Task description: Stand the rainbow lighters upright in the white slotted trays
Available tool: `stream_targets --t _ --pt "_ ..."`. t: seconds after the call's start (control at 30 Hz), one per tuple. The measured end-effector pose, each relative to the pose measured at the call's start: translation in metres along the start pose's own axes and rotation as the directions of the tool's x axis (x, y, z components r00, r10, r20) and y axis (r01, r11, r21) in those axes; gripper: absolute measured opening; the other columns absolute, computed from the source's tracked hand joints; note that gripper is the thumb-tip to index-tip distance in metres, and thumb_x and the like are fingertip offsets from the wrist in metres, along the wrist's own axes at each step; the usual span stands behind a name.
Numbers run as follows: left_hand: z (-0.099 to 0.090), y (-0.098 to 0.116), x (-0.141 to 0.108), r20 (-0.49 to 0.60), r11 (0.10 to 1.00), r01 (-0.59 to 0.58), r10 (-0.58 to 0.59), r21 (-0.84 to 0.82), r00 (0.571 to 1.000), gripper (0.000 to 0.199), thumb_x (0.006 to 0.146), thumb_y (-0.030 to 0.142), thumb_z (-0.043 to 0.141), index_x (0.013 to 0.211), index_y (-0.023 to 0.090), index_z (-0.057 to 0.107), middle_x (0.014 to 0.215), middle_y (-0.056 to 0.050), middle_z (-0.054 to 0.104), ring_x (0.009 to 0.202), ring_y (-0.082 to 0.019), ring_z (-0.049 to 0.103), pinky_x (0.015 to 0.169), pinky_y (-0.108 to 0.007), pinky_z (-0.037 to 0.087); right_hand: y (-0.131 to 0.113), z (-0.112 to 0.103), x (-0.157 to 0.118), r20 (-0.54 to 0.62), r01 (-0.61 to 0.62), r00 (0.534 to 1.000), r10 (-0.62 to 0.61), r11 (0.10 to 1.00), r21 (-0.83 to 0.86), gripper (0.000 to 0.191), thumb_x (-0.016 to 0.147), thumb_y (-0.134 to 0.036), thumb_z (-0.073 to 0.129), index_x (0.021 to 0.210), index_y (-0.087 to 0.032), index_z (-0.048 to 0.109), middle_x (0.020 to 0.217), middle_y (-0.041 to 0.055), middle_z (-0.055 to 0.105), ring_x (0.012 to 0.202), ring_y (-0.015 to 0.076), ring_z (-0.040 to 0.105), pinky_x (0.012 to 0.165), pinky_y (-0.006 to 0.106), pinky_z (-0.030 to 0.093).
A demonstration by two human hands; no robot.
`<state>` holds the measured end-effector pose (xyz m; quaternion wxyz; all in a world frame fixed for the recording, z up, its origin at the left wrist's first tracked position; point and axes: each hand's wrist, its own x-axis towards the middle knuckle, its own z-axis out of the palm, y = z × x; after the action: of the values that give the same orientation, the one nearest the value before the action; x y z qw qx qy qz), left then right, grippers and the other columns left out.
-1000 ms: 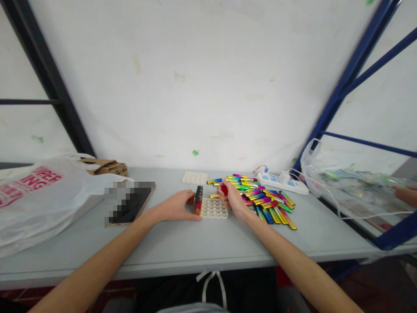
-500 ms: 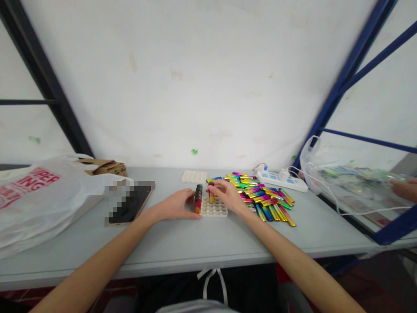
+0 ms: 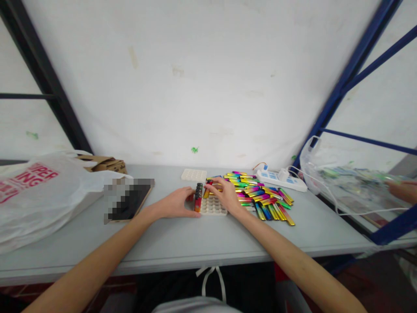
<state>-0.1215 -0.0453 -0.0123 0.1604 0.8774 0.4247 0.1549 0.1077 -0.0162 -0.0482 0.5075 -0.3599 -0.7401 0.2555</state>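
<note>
A white tray with rows of holes (image 3: 215,208) lies on the table before me. Along its left end stands a row of upright lighters (image 3: 197,204) with black tops and red bodies. My left hand (image 3: 177,202) is curled round that end, thumb at the near corner and fingers at the far side; part of the tray is hidden there. Between the fingertips of my right hand (image 3: 224,193) is a red and yellow lighter (image 3: 207,191), tilted, just above the holes beside the row. Right of this hand lies a pile of shiny multicoloured lighters (image 3: 260,195).
A second white tray (image 3: 194,174) lies near the wall. A white power strip (image 3: 283,180) with cables is behind the pile. To the left are a phone (image 3: 133,202), a white plastic bag (image 3: 61,191) and cardboard (image 3: 109,165). Another person's hand (image 3: 404,190) shows at far right.
My right hand has moved slightly left with the lighter, closer to the standing row, and the lighter has gone from upright to tilted. My left hand stays in place.
</note>
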Motion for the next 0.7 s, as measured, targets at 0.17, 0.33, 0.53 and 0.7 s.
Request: stream_targets --t 0.17,0.33,0.53,0.7 --pt "0.001 -0.001 0.000 0.006 1.000 0.023 -0.023 -0.016 1.000 0.070 0.070 0.065 0.077 0.116 0.015 0.065 0.120 -0.014 0.070 0.110 -0.034 0.065 0.096 -0.040 0.050 -0.001 0.000 0.003 -0.018 0.196 0.979 -0.201 0.968 -0.154 0.020 0.095 -0.038 0.069 0.105 -0.021 0.069 0.111 0.0101 0.072 0.104 0.0231 0.070 0.094 0.038 0.056" --pt "0.002 -0.001 0.000 -0.001 0.999 0.035 -0.035 -0.007 0.999 0.071 0.069 0.067 0.077 0.116 0.015 0.066 0.117 -0.013 0.071 0.106 -0.034 0.066 0.093 -0.040 0.051 0.000 0.000 0.003 0.056 0.256 0.967 -0.250 0.946 -0.199 0.015 0.098 -0.035 0.065 0.103 -0.021 0.066 0.118 0.0113 0.068 0.110 0.0221 0.066 0.094 0.037 0.055" --pt "0.002 -0.003 -0.001 0.008 0.998 0.059 -0.059 0.018 0.998 0.071 0.068 0.070 0.076 0.113 0.016 0.066 0.117 -0.014 0.071 0.107 -0.036 0.066 0.091 -0.040 0.052 0.000 -0.003 0.002 0.221 0.220 0.962 -0.159 0.933 -0.286 0.017 0.097 -0.029 0.066 0.112 -0.020 0.066 0.103 0.0088 0.075 0.095 0.0220 0.071 0.085 0.034 0.056" --pt "0.002 -0.005 0.000 0.002 0.999 0.053 -0.053 0.003 0.999 0.068 0.068 0.069 0.075 0.111 0.017 0.067 0.117 -0.013 0.072 0.107 -0.035 0.067 0.092 -0.040 0.052 -0.019 -0.049 -0.007 0.284 0.259 0.946 -0.156 0.892 -0.371 0.016 0.099 -0.029 0.064 0.108 -0.019 0.070 0.107 0.0092 0.074 0.099 0.0226 0.069 0.091 0.036 0.052"
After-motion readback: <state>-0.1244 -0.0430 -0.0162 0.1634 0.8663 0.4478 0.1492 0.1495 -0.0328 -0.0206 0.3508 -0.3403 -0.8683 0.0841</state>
